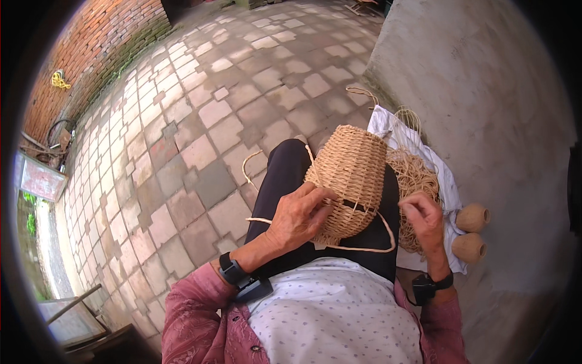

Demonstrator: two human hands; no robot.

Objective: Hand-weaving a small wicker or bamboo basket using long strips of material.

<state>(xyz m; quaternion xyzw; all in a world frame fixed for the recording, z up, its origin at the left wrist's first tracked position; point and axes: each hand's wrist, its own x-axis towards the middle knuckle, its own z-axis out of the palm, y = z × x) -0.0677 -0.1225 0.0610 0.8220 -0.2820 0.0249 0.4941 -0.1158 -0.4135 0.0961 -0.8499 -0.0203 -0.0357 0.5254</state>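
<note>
A woven tan basket (351, 170) lies tilted across my lap, its surface made of twisted cord. My left hand (303, 212) grips its near left side, fingers bent over the weave. Beside those fingers a dark strip or gap (354, 206) crosses the weave; which of the two I cannot tell. A loose cord (364, 249) loops out from the basket's near end and back up its right side. My right hand (423, 219) is raised just right of the basket, apart from it, with fingers curled into a pinch. Anything between those fingertips is too small to make out.
At my right a heap of tan cord (415, 176) lies on a white cloth (448, 188). Two round tan pots or spools (473, 217) sit beside it, near a grey concrete surface (485, 91). Paving (200, 151) spreads ahead, with a brick wall (103, 48) at far left.
</note>
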